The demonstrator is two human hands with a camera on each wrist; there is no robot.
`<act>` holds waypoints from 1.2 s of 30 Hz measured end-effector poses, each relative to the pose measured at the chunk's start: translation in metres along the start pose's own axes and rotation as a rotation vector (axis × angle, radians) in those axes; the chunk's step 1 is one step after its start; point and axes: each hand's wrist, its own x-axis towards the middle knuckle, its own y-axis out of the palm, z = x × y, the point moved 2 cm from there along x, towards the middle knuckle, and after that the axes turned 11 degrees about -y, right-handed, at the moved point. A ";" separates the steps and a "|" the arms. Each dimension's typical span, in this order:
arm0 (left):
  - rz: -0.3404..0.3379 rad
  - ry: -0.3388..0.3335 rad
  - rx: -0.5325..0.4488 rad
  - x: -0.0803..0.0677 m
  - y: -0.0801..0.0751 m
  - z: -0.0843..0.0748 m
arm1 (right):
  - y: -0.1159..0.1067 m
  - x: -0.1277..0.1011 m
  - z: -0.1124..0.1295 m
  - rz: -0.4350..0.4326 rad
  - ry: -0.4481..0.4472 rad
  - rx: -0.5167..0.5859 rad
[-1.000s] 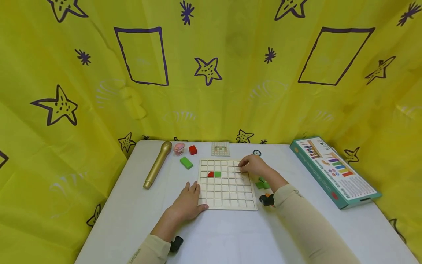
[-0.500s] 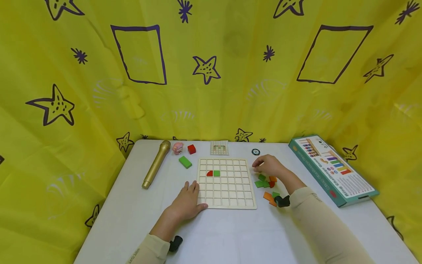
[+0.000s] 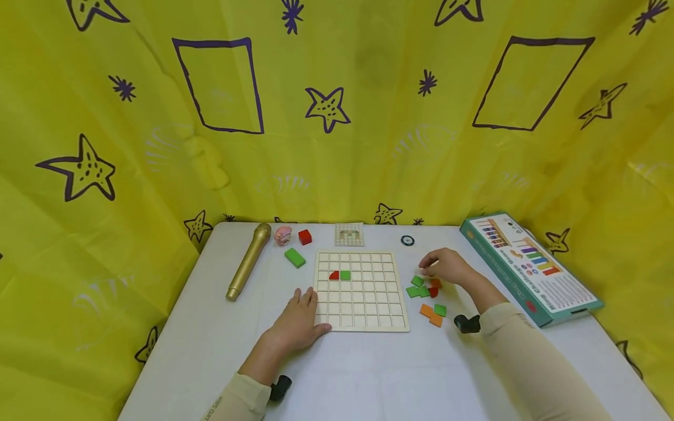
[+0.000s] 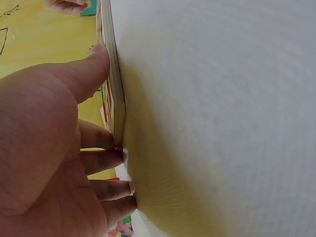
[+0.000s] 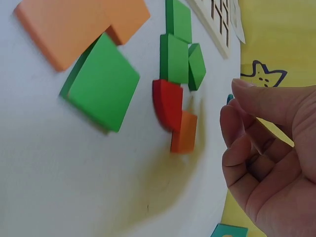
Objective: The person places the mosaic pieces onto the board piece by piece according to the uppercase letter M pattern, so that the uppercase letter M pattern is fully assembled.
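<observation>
A pale wooden grid board (image 3: 363, 304) lies flat on the table, with a red quarter-round tile (image 3: 334, 275) and a green square tile (image 3: 345, 275) side by side in its cells. My left hand (image 3: 297, 321) rests at the board's near-left corner; its thumb touches the board edge (image 4: 116, 94) and its straight fingers lie along the side. Over the loose tiles right of the board hovers my right hand (image 3: 447, 266), fingers loosely bent, nothing seen between them. Below it lie green tiles (image 5: 175, 59), a red quarter-round tile (image 5: 168, 103) and orange tiles (image 3: 426, 310).
Behind the board lies a small pattern card (image 3: 349, 234), with a round chip (image 3: 408, 240) to its right. A gold microphone (image 3: 250, 260), pink figure (image 3: 282, 235), red block (image 3: 305, 237) and green block (image 3: 295, 258) sit left. A ring game box (image 3: 532, 269) stands right.
My right hand has moved right, from over the board's upper right to above the loose tiles, uncovering them. The left hand stays at the board's corner.
</observation>
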 end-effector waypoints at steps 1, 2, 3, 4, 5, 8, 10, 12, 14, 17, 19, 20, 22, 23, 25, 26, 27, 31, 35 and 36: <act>0.002 -0.001 -0.001 0.000 0.000 0.000 | -0.001 -0.002 -0.002 0.000 0.000 -0.001; 0.003 -0.002 -0.001 0.000 -0.001 0.000 | -0.002 -0.004 -0.003 0.002 0.002 -0.001; 0.008 -0.005 0.001 0.000 0.000 0.000 | -0.002 -0.005 -0.005 0.001 0.011 0.004; 0.010 -0.007 0.001 0.000 -0.001 -0.001 | -0.003 -0.007 -0.006 0.003 0.018 0.011; 0.011 -0.009 0.001 0.000 -0.001 -0.001 | -0.004 -0.009 -0.007 0.004 0.025 0.018; 0.011 -0.010 -0.002 0.000 -0.001 -0.001 | -0.005 -0.014 -0.011 0.014 0.048 0.040; 0.008 -0.008 -0.005 0.000 -0.001 -0.001 | -0.006 -0.016 -0.014 0.018 0.062 0.051; 0.005 -0.006 -0.005 0.000 -0.001 -0.001 | -0.007 -0.018 -0.017 0.028 0.072 0.057; 0.004 -0.003 0.000 0.000 -0.001 0.000 | -0.008 -0.019 -0.019 0.033 0.089 0.065; 0.001 -0.002 0.002 0.000 0.000 0.000 | -0.009 -0.021 -0.022 0.053 0.089 0.067; 0.001 0.000 0.004 0.000 0.000 0.000 | -0.009 -0.023 -0.024 0.067 0.090 0.069; 0.002 0.000 0.005 0.000 0.000 0.000 | -0.009 -0.023 -0.024 0.073 0.091 0.069; 0.001 0.002 0.009 0.000 0.000 0.000 | -0.008 -0.024 -0.025 0.086 0.089 0.072; 0.001 0.002 0.007 0.000 0.000 0.000 | -0.007 -0.024 -0.026 0.093 0.089 0.077; 0.003 0.001 0.004 0.000 0.000 0.000 | -0.006 -0.023 -0.028 0.094 0.099 0.090; 0.005 0.000 0.002 0.000 0.000 0.000 | -0.005 -0.023 -0.029 0.095 0.101 0.095; 0.006 -0.002 0.001 0.000 0.000 0.000 | -0.004 -0.023 -0.030 0.096 0.101 0.102; 0.007 -0.005 0.000 0.001 0.001 0.000 | -0.003 -0.022 -0.034 0.093 0.096 0.122; 0.005 -0.006 -0.004 0.001 0.001 0.000 | -0.003 -0.021 -0.037 0.089 0.077 0.130; 0.005 -0.006 -0.006 0.001 0.000 0.000 | -0.003 -0.021 -0.037 0.086 0.075 0.132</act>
